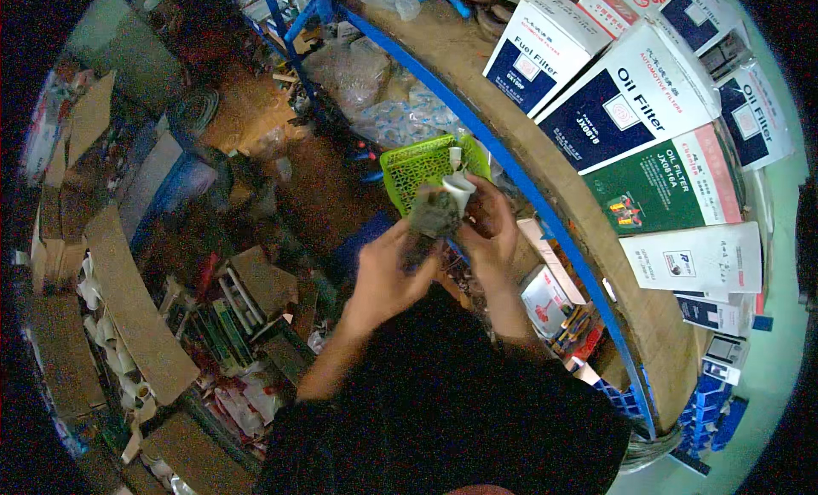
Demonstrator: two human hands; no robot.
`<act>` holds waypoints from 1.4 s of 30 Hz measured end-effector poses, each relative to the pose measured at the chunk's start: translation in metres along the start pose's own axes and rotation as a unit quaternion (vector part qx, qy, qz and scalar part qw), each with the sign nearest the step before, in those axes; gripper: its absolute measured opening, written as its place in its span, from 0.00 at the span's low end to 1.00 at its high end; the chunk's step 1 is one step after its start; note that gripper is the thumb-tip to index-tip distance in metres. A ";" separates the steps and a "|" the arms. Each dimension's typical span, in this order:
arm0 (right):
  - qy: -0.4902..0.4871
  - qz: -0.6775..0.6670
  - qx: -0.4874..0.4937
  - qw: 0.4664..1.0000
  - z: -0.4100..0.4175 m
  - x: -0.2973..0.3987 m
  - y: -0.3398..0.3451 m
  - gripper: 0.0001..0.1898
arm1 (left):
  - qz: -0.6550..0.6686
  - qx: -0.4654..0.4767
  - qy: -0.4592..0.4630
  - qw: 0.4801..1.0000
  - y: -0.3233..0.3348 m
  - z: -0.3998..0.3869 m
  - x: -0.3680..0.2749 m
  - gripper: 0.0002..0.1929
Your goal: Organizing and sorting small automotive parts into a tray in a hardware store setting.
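My left hand (390, 265) grips a dusty grey object (438, 214), perhaps a rag; motion blur hides its exact kind. White and flared at the top, a small plastic cup-like piece (459, 189) is held against it by my right hand (491, 230). A smaller white piece (455, 156) shows just above the flared one, and I cannot tell whether the two are joined. Beyond my fingers sits a lime-green perforated plastic basket (409, 169), partly covered by my hands and what they hold.
To the right runs a shelf board (511, 111) with a blue metal edge (543, 214), bearing several printed boxes (629, 99). Below it lie a white carton (546, 300) and small goods. Plastic bags (409, 118) lie beyond the basket. Cardboard boxes (134, 310) crowd the left.
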State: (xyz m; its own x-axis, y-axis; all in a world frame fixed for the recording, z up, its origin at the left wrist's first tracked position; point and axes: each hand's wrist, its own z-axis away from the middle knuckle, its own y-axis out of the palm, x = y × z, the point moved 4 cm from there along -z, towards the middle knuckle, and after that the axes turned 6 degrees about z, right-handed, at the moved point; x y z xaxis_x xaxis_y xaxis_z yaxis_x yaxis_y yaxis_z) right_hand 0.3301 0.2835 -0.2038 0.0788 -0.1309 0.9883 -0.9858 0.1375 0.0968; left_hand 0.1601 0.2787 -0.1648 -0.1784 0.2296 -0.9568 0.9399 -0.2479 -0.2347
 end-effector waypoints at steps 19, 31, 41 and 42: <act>0.042 0.201 0.101 0.973 0.015 -0.019 0.006 0.42 | -0.125 -0.024 0.041 0.991 0.007 -0.035 0.069 0.13; 0.052 0.198 0.195 0.959 0.002 -0.157 -0.005 0.41 | -0.066 0.040 -0.241 0.968 0.025 -0.019 0.270 0.23; -0.041 0.571 0.023 0.819 -0.126 -0.335 -0.128 0.26 | -0.030 0.070 -0.198 0.977 -0.014 0.084 0.457 0.25; 0.026 0.440 -0.009 0.897 -0.136 -0.338 -0.133 0.25 | -0.015 0.063 -0.218 0.974 -0.023 0.095 0.460 0.25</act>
State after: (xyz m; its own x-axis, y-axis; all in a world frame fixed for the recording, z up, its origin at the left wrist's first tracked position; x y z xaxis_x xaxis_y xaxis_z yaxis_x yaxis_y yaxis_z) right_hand 0.4543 0.4428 -0.5342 -0.7223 0.0819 0.6868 -0.6667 0.1820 -0.7228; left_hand 0.0284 0.3006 -0.6159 -0.3377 -0.1761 -0.9246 0.8941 -0.3670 -0.2566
